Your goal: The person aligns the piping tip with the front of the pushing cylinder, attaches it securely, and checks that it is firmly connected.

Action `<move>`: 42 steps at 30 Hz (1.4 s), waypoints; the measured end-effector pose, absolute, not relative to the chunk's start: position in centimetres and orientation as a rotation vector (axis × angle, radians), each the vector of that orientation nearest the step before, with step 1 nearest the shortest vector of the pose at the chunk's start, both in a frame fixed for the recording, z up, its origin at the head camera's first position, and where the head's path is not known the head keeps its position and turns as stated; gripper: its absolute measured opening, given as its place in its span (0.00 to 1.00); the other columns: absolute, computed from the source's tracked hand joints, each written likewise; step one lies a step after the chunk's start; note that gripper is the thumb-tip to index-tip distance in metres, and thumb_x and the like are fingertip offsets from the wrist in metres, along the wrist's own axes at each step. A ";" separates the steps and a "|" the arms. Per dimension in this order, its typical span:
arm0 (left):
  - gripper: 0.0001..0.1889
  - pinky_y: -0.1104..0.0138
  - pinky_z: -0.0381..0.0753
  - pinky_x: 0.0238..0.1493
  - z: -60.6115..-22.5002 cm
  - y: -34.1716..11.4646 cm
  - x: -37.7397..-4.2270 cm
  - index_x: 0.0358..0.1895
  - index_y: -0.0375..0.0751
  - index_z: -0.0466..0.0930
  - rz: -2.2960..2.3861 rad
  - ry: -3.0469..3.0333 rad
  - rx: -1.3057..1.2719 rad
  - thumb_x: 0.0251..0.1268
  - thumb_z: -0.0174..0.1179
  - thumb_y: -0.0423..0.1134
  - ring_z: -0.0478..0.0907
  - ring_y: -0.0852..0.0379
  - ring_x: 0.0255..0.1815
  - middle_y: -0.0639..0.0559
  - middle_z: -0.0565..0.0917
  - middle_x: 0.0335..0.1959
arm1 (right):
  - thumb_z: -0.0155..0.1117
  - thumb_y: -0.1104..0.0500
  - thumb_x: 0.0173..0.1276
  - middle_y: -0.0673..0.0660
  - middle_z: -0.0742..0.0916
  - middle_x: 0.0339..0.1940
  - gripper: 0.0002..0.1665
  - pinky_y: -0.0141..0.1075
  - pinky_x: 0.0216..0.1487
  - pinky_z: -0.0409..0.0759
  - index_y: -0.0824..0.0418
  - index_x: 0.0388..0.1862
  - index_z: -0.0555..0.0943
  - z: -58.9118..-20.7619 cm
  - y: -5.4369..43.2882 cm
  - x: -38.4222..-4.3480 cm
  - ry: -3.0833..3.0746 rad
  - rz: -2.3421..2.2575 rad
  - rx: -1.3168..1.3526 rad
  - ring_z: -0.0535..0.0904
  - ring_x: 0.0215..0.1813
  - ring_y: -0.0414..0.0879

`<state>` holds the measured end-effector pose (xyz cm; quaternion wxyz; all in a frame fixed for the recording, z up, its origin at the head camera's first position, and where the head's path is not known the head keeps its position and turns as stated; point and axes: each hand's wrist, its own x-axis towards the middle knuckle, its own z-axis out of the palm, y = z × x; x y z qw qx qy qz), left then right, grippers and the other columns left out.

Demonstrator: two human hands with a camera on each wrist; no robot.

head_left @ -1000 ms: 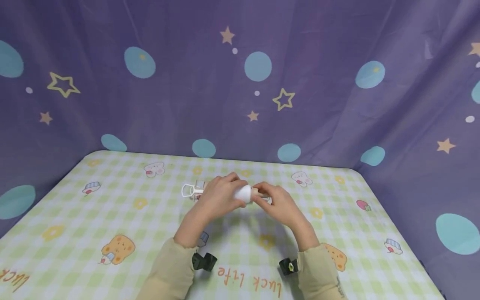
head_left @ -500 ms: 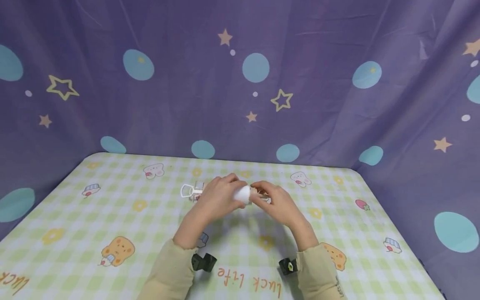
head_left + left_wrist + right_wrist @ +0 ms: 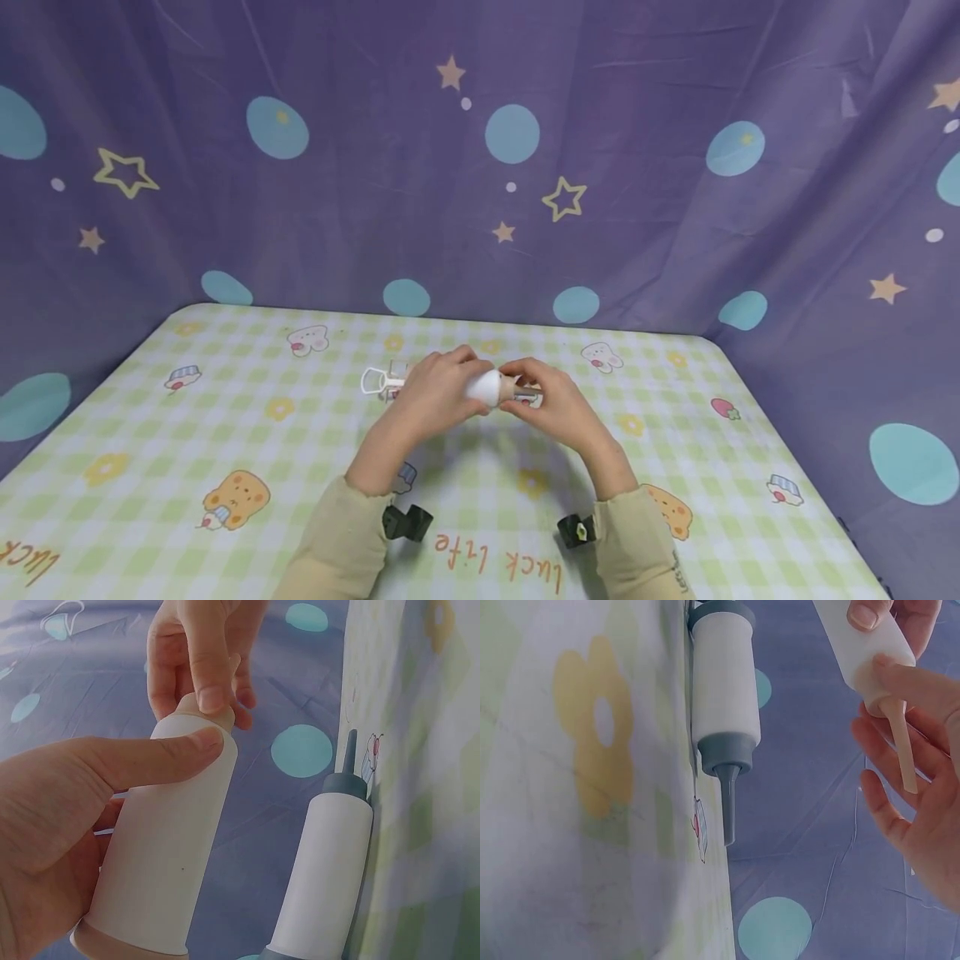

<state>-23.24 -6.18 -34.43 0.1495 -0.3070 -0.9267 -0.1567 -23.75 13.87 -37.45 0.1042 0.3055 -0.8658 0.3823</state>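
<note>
My left hand (image 3: pixel 438 396) grips a white syringe-like tube (image 3: pixel 483 388), its thumb along the side in the left wrist view. At the tube's right end my right hand (image 3: pixel 555 404) pinches the beige nozzle collar (image 3: pixel 187 705) between thumb and fingers. The thin beige spout (image 3: pixel 902 750) sticks out past that collar. A second white tube (image 3: pixel 726 679) with blue-grey ends lies close by on the table, apart from both hands. A white ring handle (image 3: pixel 372 381) shows left of my left hand; which tube it belongs to is hidden.
A green checked tablecloth (image 3: pixel 315 467) with printed cartoons covers the table. Behind it hangs a purple curtain (image 3: pixel 360 200) with stars and dots. Each wrist wears a black camera mount, such as the left mount (image 3: pixel 407 523).
My right hand's fingers have shifted round the beige collar, showing more of it now. The left hand and tube stay almost in place.
</note>
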 end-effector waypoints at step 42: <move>0.24 0.62 0.75 0.38 -34.4 -6.0 -23.0 0.46 0.47 0.81 -0.450 -2.617 -0.897 0.40 0.72 0.48 0.76 0.54 0.32 0.54 0.78 0.37 | 0.68 0.50 0.55 0.46 0.80 0.46 0.27 0.35 0.47 0.77 0.53 0.54 0.75 -37.1 14.1 -23.5 -2.598 1.094 0.883 0.76 0.46 0.38</move>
